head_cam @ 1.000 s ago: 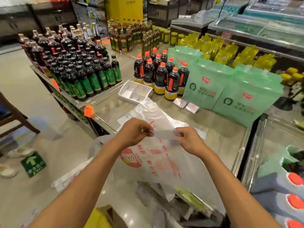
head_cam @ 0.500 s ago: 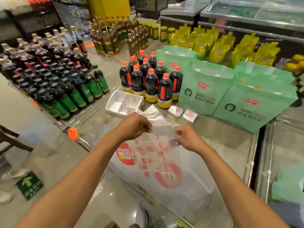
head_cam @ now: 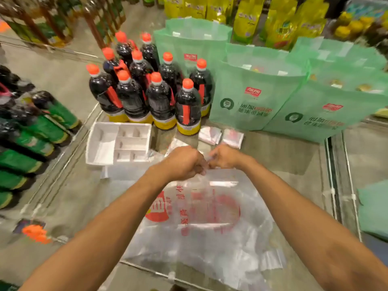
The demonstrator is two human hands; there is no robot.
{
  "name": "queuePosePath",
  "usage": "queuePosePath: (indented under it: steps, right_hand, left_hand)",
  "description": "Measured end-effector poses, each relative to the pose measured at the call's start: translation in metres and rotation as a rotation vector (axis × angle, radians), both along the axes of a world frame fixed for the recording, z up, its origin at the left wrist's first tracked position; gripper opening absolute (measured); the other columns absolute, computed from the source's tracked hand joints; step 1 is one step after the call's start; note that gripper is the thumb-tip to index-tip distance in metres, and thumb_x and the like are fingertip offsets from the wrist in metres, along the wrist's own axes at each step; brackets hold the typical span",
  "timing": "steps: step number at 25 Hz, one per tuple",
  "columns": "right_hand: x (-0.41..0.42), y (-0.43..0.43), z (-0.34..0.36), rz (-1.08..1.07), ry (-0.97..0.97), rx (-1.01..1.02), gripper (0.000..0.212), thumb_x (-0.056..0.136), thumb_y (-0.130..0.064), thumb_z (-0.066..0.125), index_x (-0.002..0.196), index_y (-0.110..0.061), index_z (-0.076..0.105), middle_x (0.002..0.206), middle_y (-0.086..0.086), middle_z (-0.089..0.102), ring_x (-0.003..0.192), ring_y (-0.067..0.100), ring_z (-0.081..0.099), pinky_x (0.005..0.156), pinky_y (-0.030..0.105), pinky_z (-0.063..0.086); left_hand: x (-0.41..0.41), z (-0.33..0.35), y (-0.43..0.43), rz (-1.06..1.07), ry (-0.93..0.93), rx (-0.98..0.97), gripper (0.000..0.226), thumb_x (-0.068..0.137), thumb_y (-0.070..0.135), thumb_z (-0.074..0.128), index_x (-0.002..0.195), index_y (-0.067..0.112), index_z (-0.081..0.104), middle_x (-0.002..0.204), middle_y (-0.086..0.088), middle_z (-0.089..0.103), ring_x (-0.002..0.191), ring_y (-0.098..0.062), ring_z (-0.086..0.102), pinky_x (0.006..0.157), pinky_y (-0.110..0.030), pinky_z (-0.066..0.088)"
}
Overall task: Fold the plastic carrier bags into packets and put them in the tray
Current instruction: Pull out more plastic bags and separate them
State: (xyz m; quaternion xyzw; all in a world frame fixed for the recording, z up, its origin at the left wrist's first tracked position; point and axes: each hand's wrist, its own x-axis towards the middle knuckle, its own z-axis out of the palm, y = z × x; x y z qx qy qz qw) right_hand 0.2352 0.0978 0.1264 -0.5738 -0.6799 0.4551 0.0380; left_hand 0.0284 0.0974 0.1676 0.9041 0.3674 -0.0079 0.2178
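Centre frame: we see the left hand (head_cam: 184, 163) and right hand (head_cam: 224, 157), fingers curled, pinching the bag's (head_cam: 210, 219) far edge. We judge folding barely begun; next comes a flat lengthwise fold, and the tray (head_cam: 102, 142) later.

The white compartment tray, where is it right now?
In the head view the tray sits on the counter, left of the left hand gripping the carrier bag, in front of the orange-capped dark bottles.

Red-capped dark bottles (head_cam: 160, 97), green tote bags (head_cam: 252, 97)

The counter (head_cam: 283, 160) bears a tray (head_cam: 102, 141), bottles (head_cam: 159, 97), green bags (head_cam: 252, 97), packets (head_cam: 220, 136) and a carrier bag (head_cam: 210, 227).
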Motion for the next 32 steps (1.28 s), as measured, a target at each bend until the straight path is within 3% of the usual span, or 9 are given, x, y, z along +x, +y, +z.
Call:
queuePosePath:
  steps: [3, 7, 10, 15, 18, 22, 25, 29, 32]
  right_hand:
    - [-0.004, 0.006, -0.041, 0.005, -0.12, -0.058, 0.021, 0.085, -0.017, 0.074, 0.065, -0.016, 0.069, 0.058, -0.003, 0.06, 0.063, 0.01, 0.051, 0.063, 0.037, 0.048]
    - [0.006, -0.023, -0.058, -0.164, -0.243, -0.011, 0.022, 0.097, -0.037, 0.064, 0.101, -0.016, 0.07, 0.099, 0.003, 0.072, 0.093, 0.023, 0.065, 0.081, 0.036, 0.051]
    - [0.02, -0.068, -0.058, -0.236, -0.376, 0.14, 0.047, 0.098, -0.048, 0.059, 0.133, -0.018, 0.062, 0.134, 0.005, 0.065, 0.12, 0.026, 0.061, 0.101, 0.043, 0.049]
    - [0.02, -0.139, -0.047, -0.18, -0.48, 0.216, 0.072, 0.093, -0.063, 0.05, 0.151, -0.022, 0.043, 0.156, 0.007, 0.044, 0.143, 0.029, 0.04, 0.115, 0.046, 0.036]
    - [0.02, -0.175, -0.039, -0.227, -0.495, 0.205, 0.074, 0.095, -0.065, 0.047, 0.156, -0.024, 0.037, 0.162, 0.005, 0.035, 0.149, 0.027, 0.032, 0.119, 0.046, 0.031]
    - [0.033, -0.232, -0.025, -0.351, -0.493, 0.203, 0.088, 0.089, -0.08, 0.028, 0.159, -0.028, 0.03, 0.166, 0.001, 0.027, 0.153, 0.023, 0.023, 0.121, 0.046, 0.028]
    - [0.056, -0.292, -0.019, -0.475, -0.493, 0.22, 0.079, 0.093, -0.07, 0.041, 0.16, -0.029, 0.027, 0.167, -0.002, 0.021, 0.154, 0.02, 0.019, 0.123, 0.045, 0.024]
    - [0.094, -0.381, -0.017, -0.601, -0.498, 0.245, 0.076, 0.092, -0.069, 0.044, 0.157, -0.031, 0.03, 0.164, -0.002, 0.029, 0.149, 0.022, 0.03, 0.119, 0.042, 0.032]
    - [0.127, -0.46, -0.017, -0.655, -0.508, 0.307, 0.077, 0.091, -0.069, 0.043, 0.152, -0.024, 0.042, 0.158, 0.003, 0.04, 0.146, 0.024, 0.037, 0.117, 0.041, 0.036]
  left_hand:
    - [0.004, -0.047, 0.009, -0.051, -0.03, -0.071, 0.017, 0.085, 0.034, 0.078, 0.101, 0.031, 0.079, 0.099, 0.005, 0.075, 0.098, -0.027, 0.067, 0.074, -0.037, 0.053]
    - [-0.017, -0.102, 0.008, -0.034, -0.082, 0.005, 0.063, 0.08, 0.06, 0.072, 0.13, 0.023, 0.063, 0.126, -0.002, 0.061, 0.114, -0.029, 0.058, 0.087, -0.047, 0.051]
    - [-0.036, -0.12, -0.002, -0.041, -0.035, 0.071, 0.075, 0.083, 0.068, 0.062, 0.143, 0.024, 0.052, 0.144, -0.005, 0.051, 0.13, -0.03, 0.048, 0.103, -0.048, 0.042]
    - [-0.039, -0.118, -0.021, -0.079, 0.026, 0.035, 0.083, 0.083, 0.074, 0.051, 0.151, 0.028, 0.043, 0.157, -0.005, 0.041, 0.143, -0.029, 0.037, 0.115, -0.049, 0.03]
    - [-0.026, -0.109, -0.037, -0.105, 0.049, 0.039, 0.083, 0.082, 0.074, 0.048, 0.153, 0.032, 0.038, 0.161, -0.003, 0.035, 0.148, -0.028, 0.032, 0.12, -0.05, 0.024]
    - [0.007, -0.095, -0.067, -0.16, 0.016, 0.054, 0.081, 0.084, 0.074, 0.049, 0.153, 0.033, 0.039, 0.162, -0.002, 0.035, 0.148, -0.028, 0.032, 0.119, -0.05, 0.027]
    - [0.046, -0.087, -0.105, -0.241, 0.023, 0.07, 0.082, 0.082, 0.075, 0.046, 0.152, 0.032, 0.042, 0.161, -0.002, 0.037, 0.147, -0.029, 0.035, 0.118, -0.05, 0.03]
    - [0.109, -0.078, -0.176, -0.365, 0.017, 0.101, 0.083, 0.083, 0.078, 0.046, 0.153, 0.033, 0.04, 0.161, -0.001, 0.038, 0.147, -0.028, 0.035, 0.117, -0.051, 0.032]
    - [0.162, -0.065, -0.244, -0.455, 0.008, 0.129, 0.082, 0.084, 0.078, 0.048, 0.153, 0.036, 0.038, 0.16, 0.001, 0.038, 0.147, -0.026, 0.035, 0.117, -0.049, 0.03]
